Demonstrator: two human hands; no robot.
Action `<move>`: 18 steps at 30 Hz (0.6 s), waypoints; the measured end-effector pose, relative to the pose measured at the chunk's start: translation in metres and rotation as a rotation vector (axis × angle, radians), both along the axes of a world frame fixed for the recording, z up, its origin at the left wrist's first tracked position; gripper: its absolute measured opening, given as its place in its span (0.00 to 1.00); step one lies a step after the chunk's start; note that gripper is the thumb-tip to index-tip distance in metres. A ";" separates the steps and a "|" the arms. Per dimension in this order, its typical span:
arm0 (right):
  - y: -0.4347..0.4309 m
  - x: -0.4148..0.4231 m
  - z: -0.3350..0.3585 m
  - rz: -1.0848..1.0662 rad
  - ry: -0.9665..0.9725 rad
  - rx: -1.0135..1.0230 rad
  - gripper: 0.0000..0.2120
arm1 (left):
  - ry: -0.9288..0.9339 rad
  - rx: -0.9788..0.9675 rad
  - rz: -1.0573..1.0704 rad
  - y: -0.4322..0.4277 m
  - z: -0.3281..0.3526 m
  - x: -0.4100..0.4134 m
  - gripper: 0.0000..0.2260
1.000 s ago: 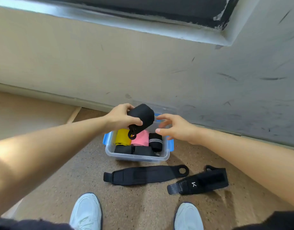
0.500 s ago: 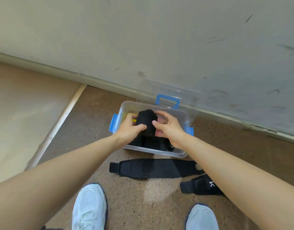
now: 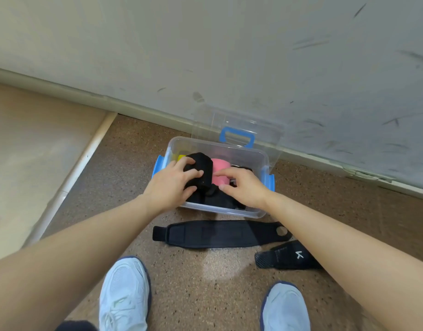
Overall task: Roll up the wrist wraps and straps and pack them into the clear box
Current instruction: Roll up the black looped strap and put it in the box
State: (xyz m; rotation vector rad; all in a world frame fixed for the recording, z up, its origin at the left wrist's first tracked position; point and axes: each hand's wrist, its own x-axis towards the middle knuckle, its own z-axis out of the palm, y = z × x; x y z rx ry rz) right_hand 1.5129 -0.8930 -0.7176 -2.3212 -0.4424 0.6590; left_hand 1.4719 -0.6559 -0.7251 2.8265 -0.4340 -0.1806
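The clear box (image 3: 258,156) with blue clips stands on the floor against the wall. Inside it my left hand (image 3: 172,185) grips a rolled black wrap (image 3: 202,169), pressing it down at the box's left side. My right hand (image 3: 244,187) is in the box too, its fingertips resting on a pink roll (image 3: 220,167). A yellow roll (image 3: 180,157) peeks out at the back left, and other black rolls (image 3: 220,199) lie along the front. On the floor before the box lie a flat black wrap (image 3: 217,234) and a black strap (image 3: 287,258) with a white mark.
The box's clear lid (image 3: 239,125) with a blue handle leans on the scuffed wall behind. My two white shoes (image 3: 124,295) stand on the speckled brown floor near the bottom edge. A pale raised platform (image 3: 38,151) runs along the left.
The black roll has gone from above the box down into its left side. My right hand has come off the roll and now touches the pink one.
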 end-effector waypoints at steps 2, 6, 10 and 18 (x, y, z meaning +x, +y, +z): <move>-0.009 -0.005 0.006 -0.060 -0.038 0.032 0.16 | 0.034 0.002 0.017 -0.005 0.004 0.003 0.21; -0.033 -0.020 0.023 -0.194 -0.161 0.036 0.07 | 0.121 0.098 0.027 -0.019 0.014 0.015 0.22; -0.073 -0.038 0.032 -0.231 -0.261 -0.109 0.05 | -0.078 0.063 0.015 -0.033 0.017 0.000 0.15; -0.146 -0.082 0.003 -0.099 -0.032 -0.474 0.06 | -0.113 -0.082 -0.460 -0.074 0.006 -0.063 0.09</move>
